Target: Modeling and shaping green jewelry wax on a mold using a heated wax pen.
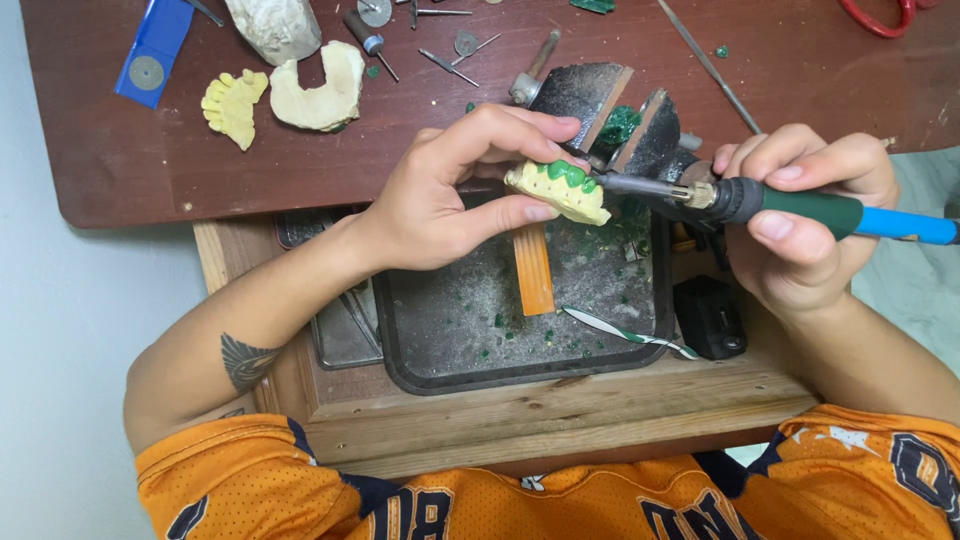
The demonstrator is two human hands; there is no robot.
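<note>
The pale yellow plaster dental cast [560, 190], topped with a scalloped band of green wax, is held in the air above the far edge of the black metal tray [420, 350], just in front of the bench's near edge. Its long axis runs left to right, dipping slightly toward the right, with the waxed edge facing away from the person. The cast is ridged like a row of teeth, the green wax glossy along its upper rim.

The left hand [440, 195] pinches the cast, fingers curled over the top and thumb underneath. The right hand [800, 225] is closed around the handle of a heated wax tool with a green grip and blue handle [790, 205]; the tool lies nearly horizontal, its metal tip pointing left and touching the right end of the cast.

The tray sits in a wooden drawer frame [560, 410]. It holds scattered green wax chips, an orange wooden strip [533, 268] standing lengthwise, and a slim metal spatula streaked green [630, 333] near the right front corner.

At the bench's far left lie a yellow tooth-shaped cast [234, 104] and a cream horseshoe-shaped cast [320, 88].
</note>
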